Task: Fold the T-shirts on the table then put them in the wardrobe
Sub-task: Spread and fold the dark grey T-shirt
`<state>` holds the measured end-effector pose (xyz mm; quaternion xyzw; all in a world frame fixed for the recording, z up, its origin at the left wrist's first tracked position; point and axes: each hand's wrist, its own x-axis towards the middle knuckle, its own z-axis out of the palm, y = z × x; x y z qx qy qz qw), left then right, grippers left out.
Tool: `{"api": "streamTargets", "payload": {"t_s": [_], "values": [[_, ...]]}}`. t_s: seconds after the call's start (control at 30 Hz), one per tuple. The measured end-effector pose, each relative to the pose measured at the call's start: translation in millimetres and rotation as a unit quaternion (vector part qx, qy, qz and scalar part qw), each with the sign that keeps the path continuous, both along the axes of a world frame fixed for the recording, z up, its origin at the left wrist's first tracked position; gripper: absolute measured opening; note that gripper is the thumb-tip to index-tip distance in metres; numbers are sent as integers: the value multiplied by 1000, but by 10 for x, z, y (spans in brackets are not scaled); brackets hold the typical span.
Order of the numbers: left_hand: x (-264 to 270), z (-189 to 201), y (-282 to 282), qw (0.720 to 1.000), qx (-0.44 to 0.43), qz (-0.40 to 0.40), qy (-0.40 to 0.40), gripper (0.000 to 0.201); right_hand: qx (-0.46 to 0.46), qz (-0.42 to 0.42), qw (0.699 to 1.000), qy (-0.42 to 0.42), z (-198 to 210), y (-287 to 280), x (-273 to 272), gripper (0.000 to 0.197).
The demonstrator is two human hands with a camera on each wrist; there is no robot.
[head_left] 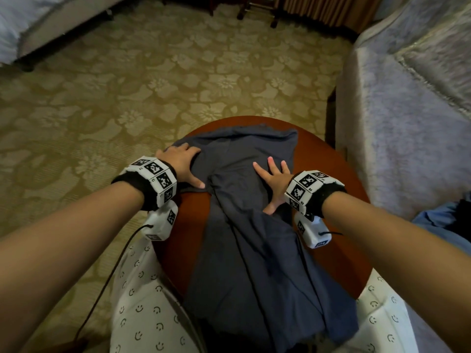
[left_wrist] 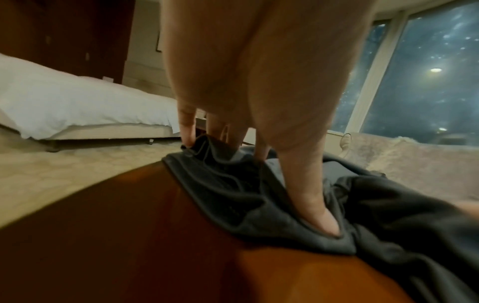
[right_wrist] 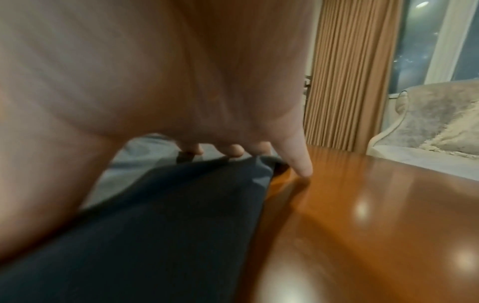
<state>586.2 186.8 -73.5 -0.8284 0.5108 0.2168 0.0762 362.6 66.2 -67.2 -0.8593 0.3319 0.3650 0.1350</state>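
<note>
A dark grey T-shirt lies spread on a round reddish-brown wooden table, and its lower part hangs over the near edge. My left hand lies on the shirt's left sleeve at the table's left rim. In the left wrist view this left hand has its fingers and thumb pressed down into the bunched T-shirt cloth. My right hand rests flat on the middle of the shirt with fingers spread. In the right wrist view the right hand covers the T-shirt, its little finger reaching over the bare table.
A pale upholstered sofa stands close to the table's right side. A blue garment lies at the right edge. A bed is at far left across the patterned carpet. My smiley-print clothing touches the near rim.
</note>
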Motion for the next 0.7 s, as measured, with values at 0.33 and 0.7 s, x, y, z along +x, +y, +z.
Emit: {"api": "streamTargets", "payload": {"t_s": [0.33,0.7], "values": [[-302,184,-323,958,-255,72,108,24,-175,-172,903,-352,159,-453,192,37],[-331,-119,-279,990,-67,-2,122,92,-101,-164,943,-271,111,-709,837,33]]}}
